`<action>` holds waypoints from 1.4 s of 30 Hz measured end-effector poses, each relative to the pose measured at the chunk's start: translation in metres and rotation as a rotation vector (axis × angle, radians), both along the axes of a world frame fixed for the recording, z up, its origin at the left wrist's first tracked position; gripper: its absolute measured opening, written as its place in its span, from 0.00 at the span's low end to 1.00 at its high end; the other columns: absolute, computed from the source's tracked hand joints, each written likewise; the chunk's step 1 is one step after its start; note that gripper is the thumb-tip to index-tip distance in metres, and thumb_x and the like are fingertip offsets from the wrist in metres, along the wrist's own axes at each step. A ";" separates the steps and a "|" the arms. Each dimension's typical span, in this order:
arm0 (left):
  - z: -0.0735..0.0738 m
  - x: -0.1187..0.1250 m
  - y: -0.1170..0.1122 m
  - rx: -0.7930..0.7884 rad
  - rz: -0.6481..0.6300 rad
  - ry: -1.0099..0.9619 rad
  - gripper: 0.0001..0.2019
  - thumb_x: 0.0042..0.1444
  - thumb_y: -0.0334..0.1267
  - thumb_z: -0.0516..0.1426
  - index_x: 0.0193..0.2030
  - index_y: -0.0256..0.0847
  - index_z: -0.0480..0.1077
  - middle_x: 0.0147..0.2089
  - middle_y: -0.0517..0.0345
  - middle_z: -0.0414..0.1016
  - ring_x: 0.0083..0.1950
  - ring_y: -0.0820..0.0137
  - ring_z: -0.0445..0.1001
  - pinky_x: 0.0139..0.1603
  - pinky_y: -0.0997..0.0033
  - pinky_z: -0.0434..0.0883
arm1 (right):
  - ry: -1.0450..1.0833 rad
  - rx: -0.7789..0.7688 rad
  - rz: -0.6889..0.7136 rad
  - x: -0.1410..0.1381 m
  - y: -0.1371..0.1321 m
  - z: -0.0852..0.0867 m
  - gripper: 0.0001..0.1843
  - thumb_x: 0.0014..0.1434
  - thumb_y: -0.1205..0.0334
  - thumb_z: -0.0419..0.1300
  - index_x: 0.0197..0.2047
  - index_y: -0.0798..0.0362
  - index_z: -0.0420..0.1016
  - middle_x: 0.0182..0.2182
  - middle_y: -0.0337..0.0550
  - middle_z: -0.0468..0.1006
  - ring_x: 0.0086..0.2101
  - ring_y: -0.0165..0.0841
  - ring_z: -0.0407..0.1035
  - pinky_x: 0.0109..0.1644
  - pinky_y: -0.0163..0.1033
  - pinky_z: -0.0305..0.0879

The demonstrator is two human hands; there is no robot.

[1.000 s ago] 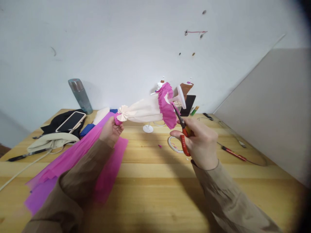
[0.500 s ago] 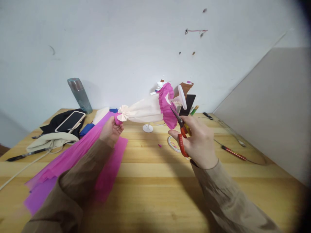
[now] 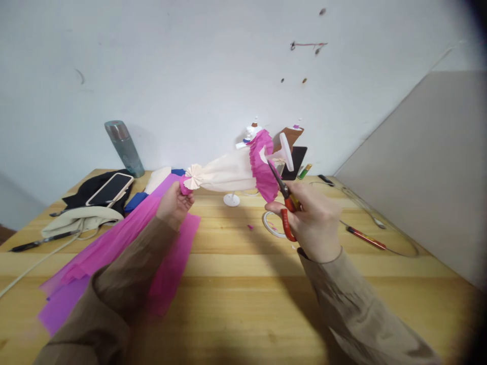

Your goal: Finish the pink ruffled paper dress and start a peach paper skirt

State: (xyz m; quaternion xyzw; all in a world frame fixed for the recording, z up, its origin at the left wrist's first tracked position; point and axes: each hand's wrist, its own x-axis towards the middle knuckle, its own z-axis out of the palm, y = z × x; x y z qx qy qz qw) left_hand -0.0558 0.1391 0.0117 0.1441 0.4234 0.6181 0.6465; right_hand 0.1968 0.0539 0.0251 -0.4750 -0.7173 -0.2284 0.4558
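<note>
A small dress form lies sideways in the air, wearing a cream paper dress (image 3: pixel 228 171) with a pleated cream bow (image 3: pixel 194 177) and a pink ruffled hem (image 3: pixel 264 167). Its round white base (image 3: pixel 286 152) sticks out on the right. My left hand (image 3: pixel 177 203) is closed around the pink top end beside the bow. In my right hand (image 3: pixel 314 215) are red-handled scissors (image 3: pixel 288 225), thumb and fingers in the grips. The dark blades point up and left at the hem's right side, nearly together; whether they touch the paper I cannot tell.
Pink and purple crepe paper (image 3: pixel 173 274) spreads under my left arm. A phone (image 3: pixel 110 189), a bottle (image 3: pixel 125 149) and a beige cloth item (image 3: pixel 81 222) are at the left. A tape roll (image 3: pixel 266 223), a white stand (image 3: pixel 231 201) and a red-handled tool (image 3: pixel 366 238) also lie around.
The scissors have tilted slightly upward and their blades look closer together. My right hand has shifted a little to the right. My left hand keeps its hold on the dress form.
</note>
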 end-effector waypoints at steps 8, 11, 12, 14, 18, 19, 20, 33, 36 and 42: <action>0.001 -0.009 0.006 -0.013 0.041 -0.037 0.07 0.58 0.27 0.52 0.35 0.35 0.72 0.20 0.61 0.72 0.16 0.79 0.66 0.18 0.83 0.68 | 0.198 0.010 0.028 0.002 -0.001 0.001 0.12 0.57 0.52 0.65 0.37 0.52 0.76 0.21 0.35 0.64 0.21 0.28 0.57 0.26 0.36 0.56; 0.005 -0.015 0.009 -0.010 0.052 -0.056 0.07 0.59 0.27 0.52 0.34 0.35 0.71 0.21 0.60 0.73 0.17 0.79 0.68 0.18 0.84 0.68 | 0.245 0.003 0.020 0.004 0.000 0.000 0.11 0.56 0.55 0.66 0.38 0.52 0.76 0.21 0.34 0.64 0.22 0.28 0.57 0.27 0.36 0.56; 0.006 -0.018 0.011 -0.011 0.053 -0.063 0.07 0.59 0.28 0.52 0.34 0.35 0.71 0.21 0.60 0.73 0.18 0.78 0.69 0.18 0.84 0.68 | 0.247 -0.001 0.023 0.005 0.001 0.000 0.10 0.56 0.56 0.66 0.39 0.52 0.76 0.21 0.34 0.64 0.22 0.28 0.57 0.27 0.36 0.56; 0.008 -0.022 0.013 -0.016 0.051 -0.074 0.07 0.60 0.28 0.52 0.32 0.35 0.70 0.21 0.60 0.72 0.18 0.78 0.69 0.18 0.82 0.67 | 0.244 -0.001 0.034 0.005 0.002 -0.001 0.10 0.56 0.56 0.65 0.38 0.52 0.76 0.21 0.34 0.64 0.22 0.28 0.57 0.26 0.36 0.57; 0.009 -0.029 0.017 -0.015 0.021 -0.090 0.09 0.61 0.28 0.50 0.31 0.36 0.69 0.20 0.60 0.70 0.17 0.77 0.68 0.17 0.81 0.66 | 0.251 -0.001 0.066 0.007 0.007 -0.006 0.09 0.55 0.58 0.66 0.39 0.51 0.75 0.22 0.34 0.66 0.21 0.28 0.59 0.27 0.36 0.58; 0.010 -0.030 0.017 -0.009 0.012 -0.095 0.09 0.60 0.28 0.50 0.31 0.36 0.69 0.20 0.60 0.70 0.17 0.77 0.67 0.17 0.81 0.66 | 0.267 -0.015 0.078 0.007 0.008 -0.009 0.09 0.55 0.59 0.65 0.40 0.50 0.74 0.22 0.34 0.66 0.21 0.28 0.59 0.26 0.36 0.59; 0.010 -0.030 0.017 -0.001 0.005 -0.100 0.09 0.60 0.28 0.50 0.31 0.36 0.69 0.20 0.61 0.70 0.17 0.77 0.67 0.17 0.81 0.66 | 0.289 -0.039 0.093 0.008 0.010 -0.011 0.09 0.56 0.59 0.64 0.41 0.50 0.74 0.22 0.35 0.66 0.21 0.28 0.59 0.26 0.36 0.59; 0.010 -0.035 0.019 0.061 -0.086 -0.138 0.09 0.58 0.27 0.52 0.27 0.39 0.66 0.16 0.65 0.63 0.16 0.77 0.64 0.17 0.81 0.66 | 0.110 -0.073 0.259 0.005 0.023 -0.026 0.14 0.58 0.56 0.61 0.46 0.53 0.72 0.27 0.39 0.70 0.26 0.32 0.65 0.29 0.37 0.62; 0.010 -0.035 0.018 0.067 -0.095 -0.123 0.11 0.59 0.28 0.51 0.25 0.39 0.64 0.16 0.64 0.63 0.16 0.77 0.65 0.17 0.80 0.66 | 0.053 -0.020 0.287 0.006 0.024 -0.025 0.17 0.59 0.53 0.61 0.47 0.54 0.72 0.26 0.39 0.69 0.25 0.32 0.65 0.29 0.37 0.61; 0.013 -0.033 0.015 0.066 -0.090 -0.113 0.11 0.58 0.28 0.52 0.25 0.40 0.64 0.16 0.63 0.63 0.16 0.76 0.64 0.16 0.80 0.64 | -0.011 -0.001 0.250 0.003 0.022 -0.022 0.19 0.61 0.49 0.59 0.47 0.54 0.73 0.28 0.41 0.71 0.25 0.31 0.63 0.29 0.36 0.59</action>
